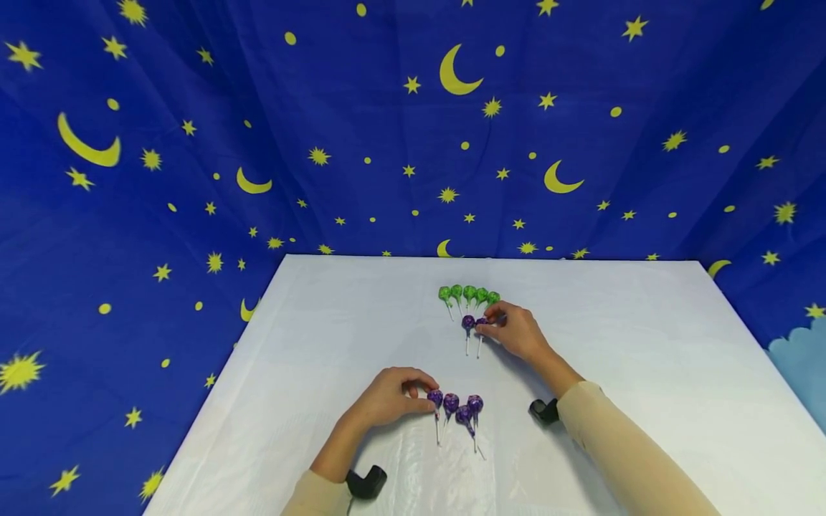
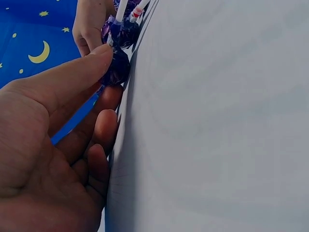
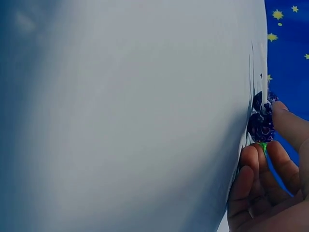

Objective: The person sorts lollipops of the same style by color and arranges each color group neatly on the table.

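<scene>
My left hand [image 1: 395, 398] pinches the head of a purple-wrapped lollipop [image 1: 435, 397] at the left end of a loose group near the front. In the left wrist view, thumb and index finger close on that lollipop [image 2: 117, 67]. Beside it lie more purple lollipops [image 1: 451, 403], one set lower and tilted, sticks toward me. Farther back, my right hand [image 1: 513, 330] holds another purple lollipop [image 1: 480, 324] between thumb and fingers, its head partly hidden. A single purple lollipop [image 1: 468, 322] lies just left of it. The right wrist view shows the held lollipop [image 3: 262, 129] close against the tabletop.
Several green lollipops [image 1: 470, 293] lie fanned in a row behind the purple pair, the rightmost close to my right fingers. The white-covered table [image 1: 348, 301] meets a blue curtain [image 1: 387, 129] with yellow moons and stars at its back and sides. Black wrist devices [image 1: 366, 483] sit at both wrists.
</scene>
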### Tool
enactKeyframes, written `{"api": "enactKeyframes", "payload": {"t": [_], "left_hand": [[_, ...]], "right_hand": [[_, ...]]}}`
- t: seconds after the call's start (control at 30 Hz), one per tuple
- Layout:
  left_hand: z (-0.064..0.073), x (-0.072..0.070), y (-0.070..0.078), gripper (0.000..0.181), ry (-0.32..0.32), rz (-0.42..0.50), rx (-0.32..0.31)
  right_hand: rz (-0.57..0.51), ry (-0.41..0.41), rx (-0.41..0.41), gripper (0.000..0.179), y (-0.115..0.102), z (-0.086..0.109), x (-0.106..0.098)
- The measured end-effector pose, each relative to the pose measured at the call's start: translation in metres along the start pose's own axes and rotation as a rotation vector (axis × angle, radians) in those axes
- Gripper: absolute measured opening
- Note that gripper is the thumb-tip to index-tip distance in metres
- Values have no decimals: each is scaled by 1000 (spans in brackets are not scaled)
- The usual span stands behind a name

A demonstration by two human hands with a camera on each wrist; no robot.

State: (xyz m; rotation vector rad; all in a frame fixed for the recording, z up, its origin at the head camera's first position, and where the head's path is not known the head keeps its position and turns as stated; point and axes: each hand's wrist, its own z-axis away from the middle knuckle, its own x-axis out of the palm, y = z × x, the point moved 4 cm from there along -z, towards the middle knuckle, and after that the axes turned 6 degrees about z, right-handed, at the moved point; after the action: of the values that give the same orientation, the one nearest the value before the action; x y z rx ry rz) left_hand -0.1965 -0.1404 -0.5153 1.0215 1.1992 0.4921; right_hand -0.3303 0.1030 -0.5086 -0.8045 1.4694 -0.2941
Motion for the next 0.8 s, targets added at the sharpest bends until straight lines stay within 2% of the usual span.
{"api": "enactKeyframes", "payload": {"t": [0.4,0.53,0.8], "left_hand": [[0,-1,0,25,-7,15,-13],[2,-1,0,25,-6,17,-12],[1,1,-1,25,-1,23,-13]], "right_hand": [[-66,11,-10,36,1,8,-6],[-89,-22,-42,31,-3,13,-8],[-125,-59,-53,27,-12,28,-14]]}}
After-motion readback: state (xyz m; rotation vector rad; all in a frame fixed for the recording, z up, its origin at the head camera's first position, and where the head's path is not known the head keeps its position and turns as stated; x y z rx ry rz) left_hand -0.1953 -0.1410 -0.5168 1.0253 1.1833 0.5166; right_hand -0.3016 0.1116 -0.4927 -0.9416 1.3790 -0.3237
